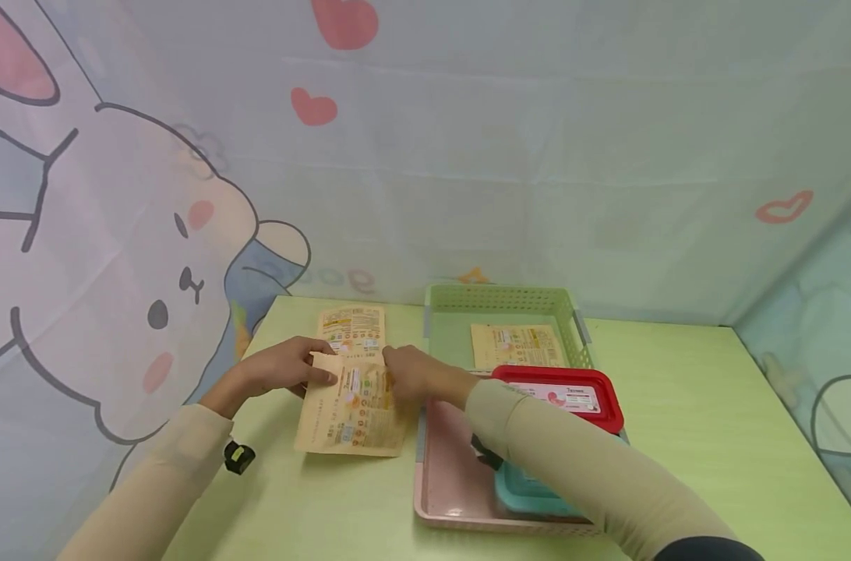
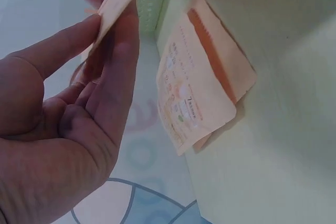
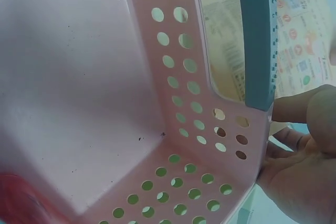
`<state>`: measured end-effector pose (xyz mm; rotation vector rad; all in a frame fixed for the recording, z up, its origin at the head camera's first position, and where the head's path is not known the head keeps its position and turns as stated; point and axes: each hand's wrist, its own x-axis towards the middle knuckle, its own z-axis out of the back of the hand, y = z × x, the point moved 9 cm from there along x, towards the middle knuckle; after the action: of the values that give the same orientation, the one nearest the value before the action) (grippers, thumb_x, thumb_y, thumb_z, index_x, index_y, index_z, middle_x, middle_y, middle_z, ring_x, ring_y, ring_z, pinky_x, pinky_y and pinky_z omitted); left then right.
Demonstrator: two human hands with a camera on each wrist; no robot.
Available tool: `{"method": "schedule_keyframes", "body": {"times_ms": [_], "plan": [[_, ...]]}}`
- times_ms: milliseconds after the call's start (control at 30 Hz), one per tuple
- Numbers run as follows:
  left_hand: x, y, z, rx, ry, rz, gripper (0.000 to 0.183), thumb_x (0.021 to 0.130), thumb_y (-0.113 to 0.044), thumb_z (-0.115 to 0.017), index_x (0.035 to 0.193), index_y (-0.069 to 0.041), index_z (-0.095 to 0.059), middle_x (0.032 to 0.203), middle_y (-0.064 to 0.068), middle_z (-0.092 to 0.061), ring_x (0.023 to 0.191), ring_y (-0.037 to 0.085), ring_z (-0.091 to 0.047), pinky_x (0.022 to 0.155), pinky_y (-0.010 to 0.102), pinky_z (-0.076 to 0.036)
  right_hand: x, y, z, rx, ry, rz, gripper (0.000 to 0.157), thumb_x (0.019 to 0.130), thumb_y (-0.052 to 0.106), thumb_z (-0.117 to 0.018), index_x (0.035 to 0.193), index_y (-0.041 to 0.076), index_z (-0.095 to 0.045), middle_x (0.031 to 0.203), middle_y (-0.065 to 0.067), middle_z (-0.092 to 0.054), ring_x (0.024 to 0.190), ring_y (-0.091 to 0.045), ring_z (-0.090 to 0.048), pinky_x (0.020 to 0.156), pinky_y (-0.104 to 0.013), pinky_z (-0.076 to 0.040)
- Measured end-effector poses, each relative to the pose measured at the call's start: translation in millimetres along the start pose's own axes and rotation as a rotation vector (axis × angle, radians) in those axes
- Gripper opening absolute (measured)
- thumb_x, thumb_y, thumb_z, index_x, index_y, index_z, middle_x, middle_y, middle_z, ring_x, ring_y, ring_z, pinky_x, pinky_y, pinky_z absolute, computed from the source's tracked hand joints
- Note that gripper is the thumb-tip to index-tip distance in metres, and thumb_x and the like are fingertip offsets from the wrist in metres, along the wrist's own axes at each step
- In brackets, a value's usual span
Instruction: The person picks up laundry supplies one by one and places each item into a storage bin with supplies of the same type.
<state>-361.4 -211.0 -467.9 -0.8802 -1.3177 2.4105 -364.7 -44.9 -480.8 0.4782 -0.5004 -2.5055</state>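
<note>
A tan printed paper pouch (image 1: 351, 421) hangs over the table between both hands. My left hand (image 1: 285, 366) pinches its upper left edge, thumb on the front; the left wrist view shows the thumb and fingers of that hand (image 2: 68, 98) on either side of the pouch (image 2: 123, 1). At the upper right edge, my right hand (image 1: 413, 375) grips it with curled fingers. In the right wrist view, the right hand (image 3: 304, 145) is partly hidden behind a basket wall. Behind the held pouch, a similar pouch (image 1: 351, 318) lies on the table, its mouth gaping in the left wrist view.
To the right stand a green basket (image 1: 499, 296) holding another tan pouch (image 1: 517, 344), and a pink basket (image 1: 453, 475) in front. A red-lidded box (image 1: 611, 397) and a teal container (image 1: 531, 495) sit in the pink one, under my right forearm. A printed curtain hangs behind the table.
</note>
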Motion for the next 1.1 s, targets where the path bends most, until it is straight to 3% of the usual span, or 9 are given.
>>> {"method": "schedule_keyframes", "body": {"times_ms": [100,267,500,767,933,1100], "plan": [[-2.5,-3.4,4.7,-0.021,-0.004,-0.007,0.042,0.104,-0.015,-0.070,0.137,0.008,-0.058,0.105,0.016,-0.078,0.091,0.031,-0.078,0.077,0.045,-0.065,-3.4,-0.9,2.7,0.093,0.002,-0.011,0.028,0.093,-0.005,-0.065,0.117,0.006,-0.055,0.094,-0.008,-0.064,0.077,-0.019,-0.062,0.063,-0.029,-0.053],[-4.8,-4.7,9.6,-0.047,-0.023,-0.008,0.033,0.106,-0.018,-0.067,0.128,0.007,-0.068,0.106,0.016,-0.078,0.091,0.031,-0.078,0.076,0.046,-0.065,-8.7,-3.3,5.0,0.220,0.006,-0.001,0.019,0.096,-0.005,-0.060,0.111,0.007,-0.057,0.090,-0.007,-0.064,0.068,-0.017,-0.056,0.056,-0.028,-0.047],[-10.8,-12.4,13.8,-0.048,-0.051,-0.036,0.036,0.108,-0.018,-0.064,0.133,0.008,-0.066,0.107,0.016,-0.077,0.089,0.029,-0.077,0.074,0.045,-0.064,-8.1,-5.0,9.6,0.311,-0.002,0.056,0.022,0.090,-0.009,-0.063,0.105,0.005,-0.057,0.083,-0.001,-0.054,0.070,-0.014,-0.047,0.060,-0.027,-0.041],[-13.8,-21.7,20.7,-0.018,-0.095,-0.068,0.038,0.108,-0.019,-0.064,0.136,0.007,-0.063,0.106,0.015,-0.077,0.087,0.029,-0.076,0.072,0.043,-0.064,-12.4,-7.3,23.9,0.326,-0.074,0.075,0.023,0.088,-0.006,-0.065,0.107,0.006,-0.061,0.094,-0.005,-0.066,0.081,-0.017,-0.056,0.071,-0.030,-0.049],[-14.5,-29.7,29.3,0.025,-0.142,-0.088,0.038,0.107,-0.020,-0.066,0.134,0.006,-0.065,0.104,0.015,-0.076,0.085,0.027,-0.076,0.071,0.041,-0.063,-16.7,-8.9,28.4,0.478,-0.063,0.064,0.023,0.090,-0.010,-0.059,0.109,0.003,-0.062,0.102,-0.008,-0.069,0.086,-0.021,-0.070,0.081,-0.040,-0.062],[-17.1,-39.6,35.3,0.056,-0.160,-0.096,0.035,0.108,-0.021,-0.065,0.132,0.004,-0.066,0.108,0.016,-0.075,0.088,0.027,-0.075,0.074,0.041,-0.063,-24.3,-6.7,35.5,0.544,-0.054,0.082,0.021,0.093,-0.009,-0.057,0.112,0.001,-0.059,0.108,-0.012,-0.068,0.085,-0.024,-0.074,0.082,-0.045,-0.064]]}}
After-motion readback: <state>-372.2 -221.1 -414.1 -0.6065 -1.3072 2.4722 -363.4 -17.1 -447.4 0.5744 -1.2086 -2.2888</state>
